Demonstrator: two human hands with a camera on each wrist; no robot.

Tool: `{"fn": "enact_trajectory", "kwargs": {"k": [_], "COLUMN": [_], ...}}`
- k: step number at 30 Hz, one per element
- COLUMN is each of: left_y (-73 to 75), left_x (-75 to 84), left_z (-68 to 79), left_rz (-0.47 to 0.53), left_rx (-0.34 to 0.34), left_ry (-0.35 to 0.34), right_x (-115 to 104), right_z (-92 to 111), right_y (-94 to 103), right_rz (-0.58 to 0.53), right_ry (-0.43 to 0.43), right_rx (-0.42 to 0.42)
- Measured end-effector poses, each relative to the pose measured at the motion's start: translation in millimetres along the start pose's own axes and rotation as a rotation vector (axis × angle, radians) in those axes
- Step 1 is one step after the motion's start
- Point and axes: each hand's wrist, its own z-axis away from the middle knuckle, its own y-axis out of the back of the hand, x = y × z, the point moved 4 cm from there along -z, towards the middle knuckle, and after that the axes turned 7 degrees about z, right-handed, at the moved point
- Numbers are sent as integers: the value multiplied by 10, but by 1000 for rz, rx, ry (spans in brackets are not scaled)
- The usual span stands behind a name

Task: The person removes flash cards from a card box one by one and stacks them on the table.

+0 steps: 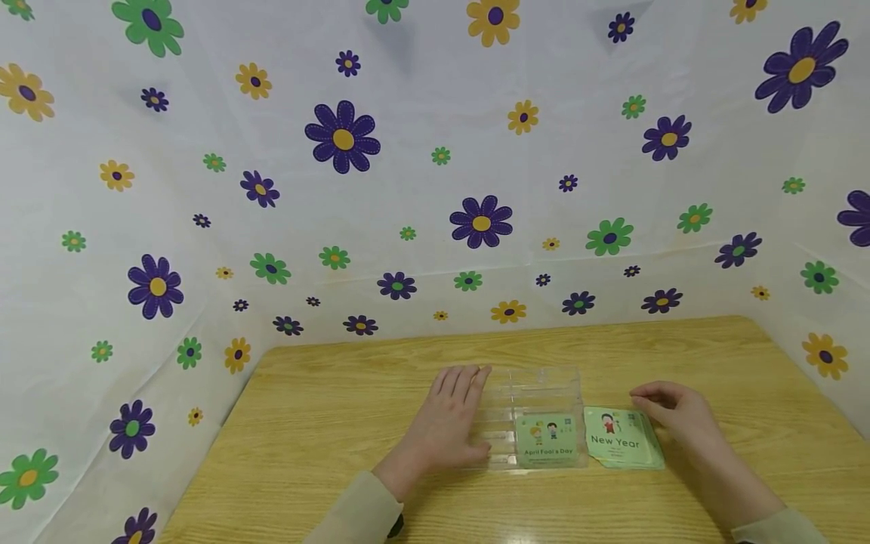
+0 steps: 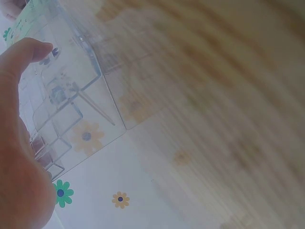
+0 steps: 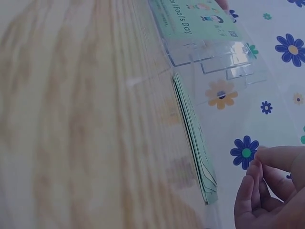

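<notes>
A clear plastic holder with stepped compartments (image 1: 498, 423) lies on the wooden table. My left hand (image 1: 445, 419) holds its left side, fingers at the far edge and thumb toward the near edge. In the left wrist view the bent thumb (image 2: 31, 50) lies against the clear plastic. A green "April Fool's Day" card (image 1: 547, 446) sits in the holder's right column. Just right of the holder lies a stack of green cards (image 1: 621, 446), "New Year" on top, slightly fanned. My right hand (image 1: 686, 423) is beside this stack, fingers loosely curled, thumb and fingertips together, nothing visible between them.
The wood-grain table (image 1: 326, 423) extends around the holder and cards. White sheeting with purple, green and yellow flowers (image 1: 408, 189) stands behind the table and along both sides.
</notes>
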Motion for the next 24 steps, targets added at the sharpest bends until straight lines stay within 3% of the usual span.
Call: {"fn": "enact_trajectory", "kwargs": {"k": [10, 24], "left_y": [23, 19], "left_x": [3, 5], "left_z": [1, 7], "left_rz": [14, -1], "left_rx": [-12, -11], "left_ry": [1, 0], "right_x": [-122, -211], "right_z": [50, 135], "right_y": [-22, -96], "right_rz": [57, 38], "right_ry": [67, 92], "right_rx": [-12, -64]}}
